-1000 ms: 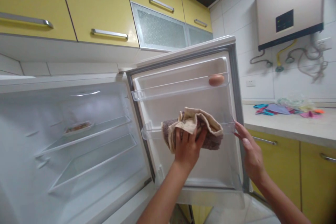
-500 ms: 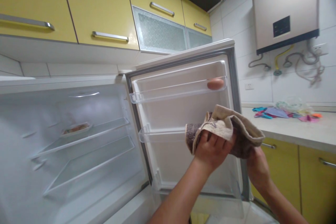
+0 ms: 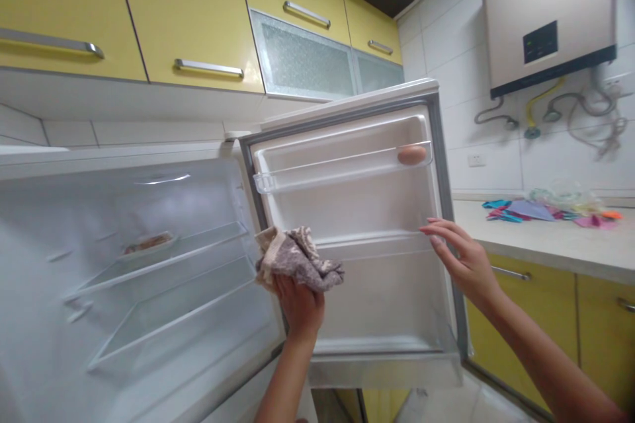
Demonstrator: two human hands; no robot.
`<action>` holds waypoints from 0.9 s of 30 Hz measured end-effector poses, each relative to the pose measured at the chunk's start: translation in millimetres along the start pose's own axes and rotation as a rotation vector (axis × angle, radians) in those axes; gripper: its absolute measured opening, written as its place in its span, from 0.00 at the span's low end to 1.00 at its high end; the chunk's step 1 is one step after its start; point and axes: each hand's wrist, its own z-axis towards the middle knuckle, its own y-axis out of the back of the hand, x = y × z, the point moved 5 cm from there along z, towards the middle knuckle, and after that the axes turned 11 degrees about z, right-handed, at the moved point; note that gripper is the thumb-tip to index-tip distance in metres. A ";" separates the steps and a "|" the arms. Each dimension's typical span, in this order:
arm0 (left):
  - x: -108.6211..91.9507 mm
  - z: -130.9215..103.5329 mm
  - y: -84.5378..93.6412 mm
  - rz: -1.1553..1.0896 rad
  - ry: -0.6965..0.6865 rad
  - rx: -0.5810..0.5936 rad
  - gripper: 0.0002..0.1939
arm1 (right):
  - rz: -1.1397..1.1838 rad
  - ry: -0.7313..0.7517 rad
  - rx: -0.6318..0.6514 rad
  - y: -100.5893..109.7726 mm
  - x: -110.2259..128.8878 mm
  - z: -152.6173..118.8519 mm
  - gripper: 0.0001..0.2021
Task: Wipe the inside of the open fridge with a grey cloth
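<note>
My left hand [image 3: 301,307] is closed on a bunched brown-and-beige cloth [image 3: 310,263], held at the hinge-side end of the middle door shelf [image 3: 372,248]. The cloth hides that end of the shelf, so I cannot tell whether they touch. My right hand [image 3: 464,261] has its fingers stretched out, with nothing in them, by the outer end of the same shelf. The fridge door [image 3: 367,211] stands wide open. A brown egg [image 3: 412,155] lies at the outer end of the upper door shelf [image 3: 337,170].
Inside the fridge, a packed tray of food [image 3: 149,244] rests on a glass shelf [image 3: 183,254]. On the right, colourful cloths and plastic bags [image 3: 536,210] lie on the counter [image 3: 550,241]. Yellow cabinets [image 3: 188,6] hang above, and a water heater [image 3: 550,20] is on the wall.
My left hand has carried the cloth left across the door towards the hinge side. My right hand has let go of the cloth, risen slightly and opened its fingers.
</note>
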 end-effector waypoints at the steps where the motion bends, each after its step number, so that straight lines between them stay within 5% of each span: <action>1: -1.8 -1.3 2.5 -0.064 0.066 -0.027 0.19 | -0.010 0.005 -0.006 0.2 0.1 0.9 0.12; 9: -50.5 16.7 34.3 -0.632 0.802 -0.263 0.20 | -0.028 0.091 -0.014 -0.8 17.5 -7.1 0.10; 13: -52.4 15.2 37.2 -1.001 1.217 -0.138 0.14 | -0.024 0.057 -0.029 -3.3 19.2 -10.2 0.10; 16: -56.0 3.7 30.1 -1.232 1.462 0.136 0.11 | -0.032 0.058 -0.028 -4.8 19.9 -12.0 0.11; 19: -65.1 4.4 20.9 -1.435 1.448 0.432 0.27 | -0.045 0.082 -0.027 -4.6 20.5 -14.1 0.11; 21: -64.8 12.0 16.8 -1.498 1.410 0.480 0.31 | -0.058 0.098 -0.019 -3.9 20.4 -15.3 0.12; 24: -54.1 26.2 13.6 -1.546 1.401 0.419 0.28 | -0.073 0.132 0.004 -3.1 20.6 -16.5 0.13; 27: -35.0 34.4 13.2 -1.499 1.394 0.226 0.29 | -0.073 0.161 0.013 -2.6 22.4 -17.7 0.15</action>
